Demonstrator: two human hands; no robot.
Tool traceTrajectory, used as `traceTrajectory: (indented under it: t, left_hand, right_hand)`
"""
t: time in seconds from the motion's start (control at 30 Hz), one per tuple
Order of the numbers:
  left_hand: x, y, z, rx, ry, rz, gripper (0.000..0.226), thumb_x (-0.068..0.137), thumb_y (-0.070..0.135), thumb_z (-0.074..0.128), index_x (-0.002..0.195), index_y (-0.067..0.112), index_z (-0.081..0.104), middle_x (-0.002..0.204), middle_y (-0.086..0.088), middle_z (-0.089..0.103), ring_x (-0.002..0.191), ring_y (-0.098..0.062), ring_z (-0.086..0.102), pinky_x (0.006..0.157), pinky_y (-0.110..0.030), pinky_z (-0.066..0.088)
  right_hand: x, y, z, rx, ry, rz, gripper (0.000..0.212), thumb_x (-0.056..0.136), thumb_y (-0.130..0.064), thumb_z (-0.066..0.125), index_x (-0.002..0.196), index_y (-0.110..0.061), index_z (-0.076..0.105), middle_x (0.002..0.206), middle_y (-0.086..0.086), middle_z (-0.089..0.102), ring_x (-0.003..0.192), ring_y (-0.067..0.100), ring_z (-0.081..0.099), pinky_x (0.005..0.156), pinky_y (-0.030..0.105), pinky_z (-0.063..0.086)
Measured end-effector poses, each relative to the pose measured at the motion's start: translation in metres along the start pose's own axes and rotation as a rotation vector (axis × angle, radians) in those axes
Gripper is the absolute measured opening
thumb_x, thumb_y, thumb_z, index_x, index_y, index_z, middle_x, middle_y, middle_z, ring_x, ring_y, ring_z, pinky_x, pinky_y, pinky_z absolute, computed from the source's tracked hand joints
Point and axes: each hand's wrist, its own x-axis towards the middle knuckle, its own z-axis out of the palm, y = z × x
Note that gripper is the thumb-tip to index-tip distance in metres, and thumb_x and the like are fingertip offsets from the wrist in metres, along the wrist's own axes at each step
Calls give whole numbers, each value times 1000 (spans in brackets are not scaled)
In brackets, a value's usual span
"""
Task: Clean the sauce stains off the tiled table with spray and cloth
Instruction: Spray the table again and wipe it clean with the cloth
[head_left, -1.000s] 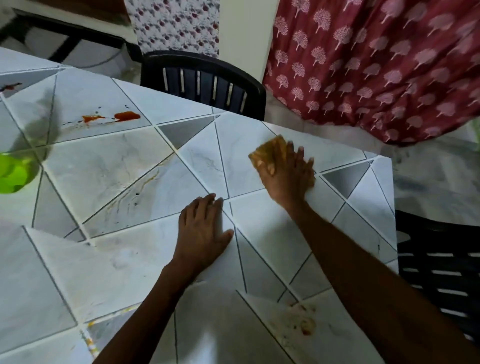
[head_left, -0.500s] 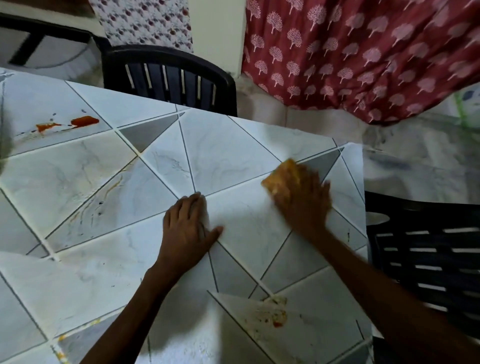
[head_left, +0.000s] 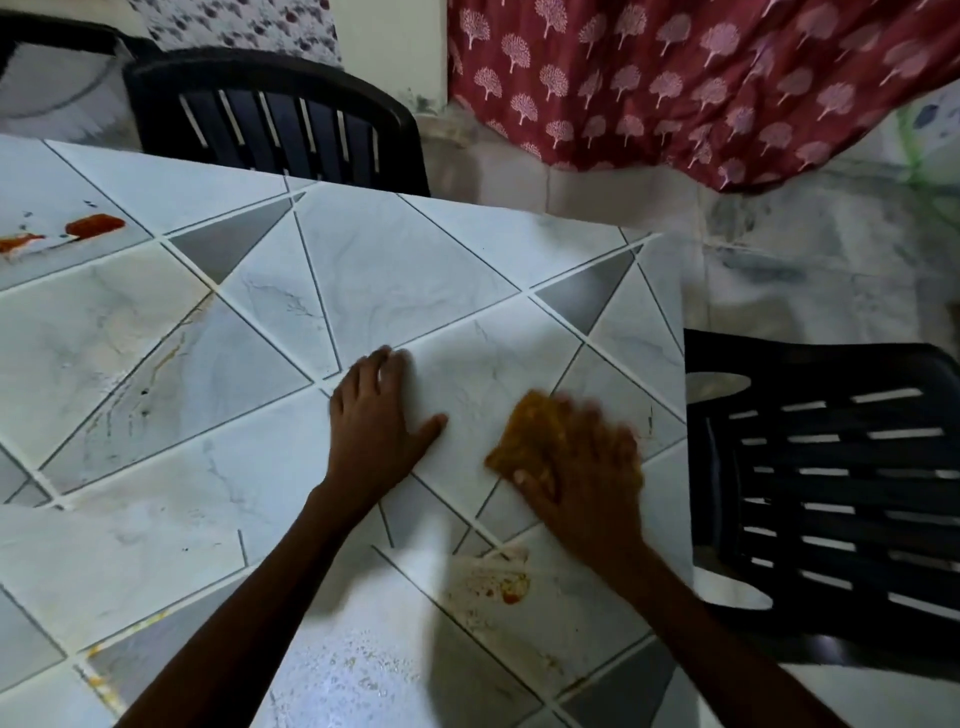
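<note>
My right hand (head_left: 587, 467) presses an orange-yellow cloth (head_left: 524, 441) flat on the tiled table (head_left: 395, 270), near its right edge; the hand is blurred. Just left of it my left hand (head_left: 379, 421) lies flat, palm down, fingers together, holding nothing. An orange-red sauce smear (head_left: 498, 579) sits on the tile just below the cloth. Two red sauce blots (head_left: 93, 226) lie at the far left of the table. Faint brown streaks (head_left: 166, 358) run along a tile left of my left hand. No spray bottle is in view.
A black plastic chair (head_left: 280, 114) stands at the table's far side and another black chair (head_left: 831, 483) at its right edge. A red patterned curtain (head_left: 701, 78) hangs behind. Wet droplets (head_left: 363, 670) glisten on the near tile.
My right hand has swept the cloth toward me and along the table's right side, down to just above the near smear. The left hand has stayed flat. The view has shifted right.
</note>
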Motion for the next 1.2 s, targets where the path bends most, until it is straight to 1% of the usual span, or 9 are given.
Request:
traceTrajectory:
  t: [0.13, 0.23, 0.33, 0.43, 0.6, 0.73, 0.9, 1.03, 1.2]
  left_hand:
    - [5, 9, 7, -12, 0, -27, 87, 76, 58, 71, 145, 17, 38, 154, -11, 31, 140, -37, 29, 111, -52, 29]
    - [5, 7, 8, -22, 23, -20, 84, 77, 52, 73, 145, 16, 39, 153, -11, 33, 139, -37, 30, 110, -52, 30]
    - [4, 10, 9, -51, 43, -56, 78, 77, 50, 71, 142, 17, 42, 151, -11, 35, 137, -36, 32, 107, -54, 31]
    - [9, 24, 10, -88, 96, -22, 74, 77, 48, 69, 139, 17, 44, 148, -10, 38, 134, -37, 36, 106, -53, 33]
    - [23, 76, 27, -60, -14, 188, 82, 78, 65, 53, 147, 23, 39, 154, -11, 35, 140, -35, 33, 111, -50, 32]
    - [25, 96, 45, 13, -128, 210, 87, 77, 67, 62, 151, 30, 34, 160, -11, 24, 146, -40, 19, 115, -55, 22]
    - [26, 88, 52, 44, -93, 228, 88, 77, 78, 36, 153, 33, 29, 162, -9, 20, 148, -39, 17, 116, -56, 24]
    - [25, 89, 50, 62, -109, 228, 89, 77, 79, 33, 153, 34, 28, 162, -9, 19, 148, -39, 17, 116, -57, 25]
    - [26, 94, 44, 74, -95, 219, 89, 73, 79, 39, 149, 31, 39, 157, -11, 31, 141, -42, 29, 109, -57, 34]
  right_hand:
    - [116, 51, -12, -9, 80, 285, 79, 97, -64, 36, 160, -25, 10, 168, 12, 19, 154, 42, 15, 121, 66, 9]
    - [181, 26, -14, 35, 104, 400, 78, 94, -63, 35, 161, -25, 20, 168, 14, 19, 153, 44, 17, 121, 66, 11]
    - [138, -23, -4, 12, 117, 196, 73, 96, -62, 37, 159, -26, 29, 167, 12, 22, 153, 40, 21, 122, 62, 11]
    - [29, -34, -2, 81, 63, 82, 75, 96, -62, 43, 161, -30, 21, 170, 5, 12, 156, 33, 12, 124, 58, 8]
    - [-29, 48, -11, 33, 24, 322, 76, 95, -65, 41, 161, -32, 21, 170, 7, 12, 155, 37, 12, 124, 59, 8]
    - [75, 100, -18, 164, 64, 577, 79, 96, -70, 35, 161, -33, 9, 171, 8, 3, 155, 39, 10, 123, 61, 11]
    - [200, 110, -32, 203, 72, 712, 79, 98, -67, 36, 161, -22, 17, 169, 17, 8, 149, 44, 24, 120, 61, 20]
    - [123, 90, -24, 227, 224, 645, 79, 95, -63, 48, 159, -20, 25, 161, 21, 32, 133, 45, 48, 108, 58, 40]
    - [-25, 62, -9, 307, 123, 652, 83, 94, -72, 32, 162, -27, 14, 163, 11, 28, 134, 38, 49, 104, 51, 48]
